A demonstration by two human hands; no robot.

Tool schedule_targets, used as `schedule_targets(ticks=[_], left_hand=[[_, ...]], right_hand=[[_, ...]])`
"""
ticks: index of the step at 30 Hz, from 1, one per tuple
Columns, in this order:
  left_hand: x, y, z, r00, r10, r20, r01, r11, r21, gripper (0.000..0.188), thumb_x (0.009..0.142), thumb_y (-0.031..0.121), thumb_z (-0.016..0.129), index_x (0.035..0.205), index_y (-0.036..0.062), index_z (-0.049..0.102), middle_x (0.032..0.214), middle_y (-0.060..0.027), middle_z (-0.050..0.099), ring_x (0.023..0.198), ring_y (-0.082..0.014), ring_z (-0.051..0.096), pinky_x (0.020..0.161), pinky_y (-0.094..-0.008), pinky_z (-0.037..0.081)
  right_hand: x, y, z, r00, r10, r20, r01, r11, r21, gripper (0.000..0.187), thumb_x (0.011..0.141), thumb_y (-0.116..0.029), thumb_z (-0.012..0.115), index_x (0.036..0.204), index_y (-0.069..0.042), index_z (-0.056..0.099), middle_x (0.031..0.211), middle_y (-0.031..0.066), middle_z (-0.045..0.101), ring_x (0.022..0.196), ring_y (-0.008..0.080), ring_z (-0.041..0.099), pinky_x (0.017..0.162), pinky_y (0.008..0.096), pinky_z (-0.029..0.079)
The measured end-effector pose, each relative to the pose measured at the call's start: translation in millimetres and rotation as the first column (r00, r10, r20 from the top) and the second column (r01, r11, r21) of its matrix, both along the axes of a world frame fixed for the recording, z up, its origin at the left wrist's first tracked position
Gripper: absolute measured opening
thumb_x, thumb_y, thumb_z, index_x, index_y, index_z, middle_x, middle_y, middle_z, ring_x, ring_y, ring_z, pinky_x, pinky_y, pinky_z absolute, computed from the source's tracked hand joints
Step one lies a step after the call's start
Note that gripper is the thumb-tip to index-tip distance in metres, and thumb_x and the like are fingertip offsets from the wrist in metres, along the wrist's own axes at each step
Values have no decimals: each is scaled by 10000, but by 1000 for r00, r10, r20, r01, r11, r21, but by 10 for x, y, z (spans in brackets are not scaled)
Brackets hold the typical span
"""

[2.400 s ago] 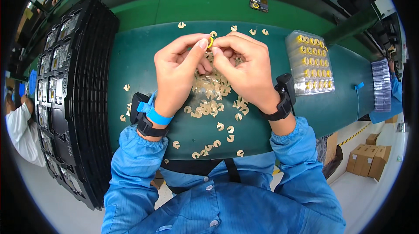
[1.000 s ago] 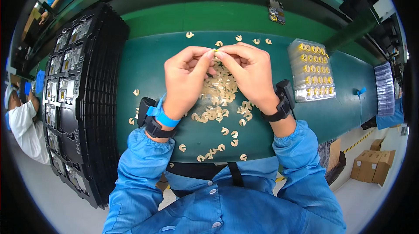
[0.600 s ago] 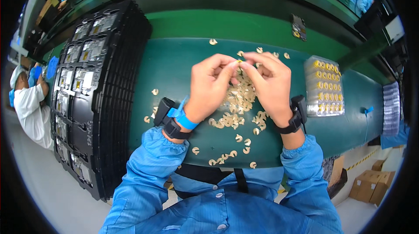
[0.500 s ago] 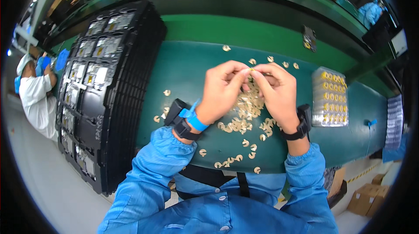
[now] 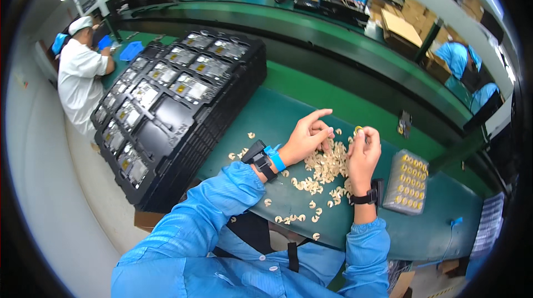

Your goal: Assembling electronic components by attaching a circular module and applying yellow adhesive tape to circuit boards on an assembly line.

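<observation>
Between the thumb and fingertips of my right hand point(image 5: 363, 156) a small yellow ring-shaped part point(image 5: 358, 129) is pinched. My left hand point(image 5: 309, 138) hovers at the pile's left edge, index finger stretched out and the others loosely bent, with nothing visible in it. Below and between both hands spreads a heap of small cream-coloured, C-shaped pieces point(image 5: 327, 166). More of them lie scattered toward the front edge of the green table. To the right of my right hand stands a clear plastic tray point(image 5: 395, 187) with rows of yellow round parts.
Tall stacked black trays point(image 5: 161, 114) holding flat metallic devices rise at the left. A small dark device point(image 5: 404, 124) lies on the green ledge behind. A person in white point(image 5: 83, 76) works at far left; several people in blue work across the line. Bundled sheets point(image 5: 487, 226) stand at far right.
My hands have parted: the right moved right with the yellow part, the left opened away from it. The head view has turned, showing more of the black trays and the line behind.
</observation>
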State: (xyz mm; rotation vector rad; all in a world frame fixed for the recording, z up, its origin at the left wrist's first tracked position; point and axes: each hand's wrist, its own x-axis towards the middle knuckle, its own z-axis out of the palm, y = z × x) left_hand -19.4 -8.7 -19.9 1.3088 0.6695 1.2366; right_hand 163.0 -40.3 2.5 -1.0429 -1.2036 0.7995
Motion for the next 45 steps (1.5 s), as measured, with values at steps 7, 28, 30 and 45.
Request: schedule_targets(ticks=[7,28,30,45], left_hand=[[-123,-202,585,995,98,34,-99,994,45,383,1037,132,599,1388,-1,521,962,-126,721,734,-179,729,609,-276,565],[-2393,220,1245,-98,772,-628,96,635,766,641,891,344,755,1378,-32,574,1346,-278,621,1243,-425,597,1107,-458,450],[-2385,271,1072,56,623,-780,-117,780,614,681,900,408,733,1382,-45,571,1305,-284,639,1250,-411,591,1088,-460,456],[-2382,121,1143,189,593,-783,-311,792,525,562,941,319,746,1362,-30,617,926,-58,623,876,-159,549,833,-316,474]], right_hand=[[-14,25,-110,986,88,141,-88,996,-6,505,1017,-50,627,1465,-23,395,832,9,587,604,26,520,526,208,406],[-24,-19,-171,936,95,339,-129,989,77,664,910,-44,644,1528,-54,401,757,113,608,709,275,637,685,410,511],[4,-13,-211,934,78,349,-112,991,76,652,910,-45,650,1518,-51,415,753,117,614,710,280,644,688,410,515],[-80,-51,-54,914,191,358,-192,981,-35,601,949,-122,639,1505,-93,412,839,163,718,773,384,702,692,493,548]])
